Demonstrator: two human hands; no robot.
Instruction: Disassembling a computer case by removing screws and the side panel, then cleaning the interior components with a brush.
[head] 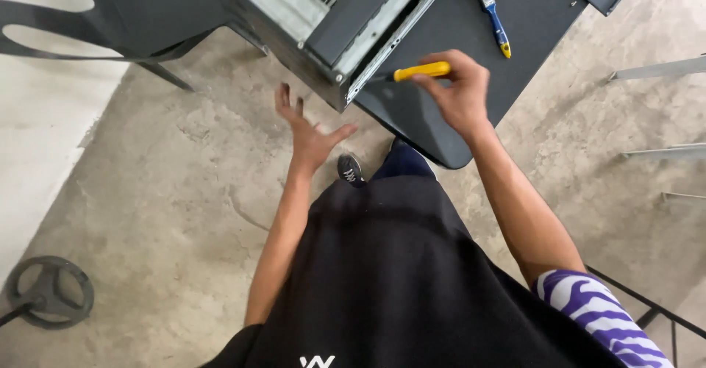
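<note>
The person's right hand is clamped on a yellow-handled screwdriver, its dark shaft pointing at the metal side rail of a grey machine casing that overhangs the dark desk. The left hand hangs free with fingers spread, holding nothing, just below the casing's corner. To do this step well, the tip should probably sit square in the fastener, pressed along the shaft's line, and the free hand would likely serve best steadying the casing. Counted: one screwdriver, one paintbrush with a blue and yellow handle lying on the desk, one casing, one round black base on the concrete floor.
</note>
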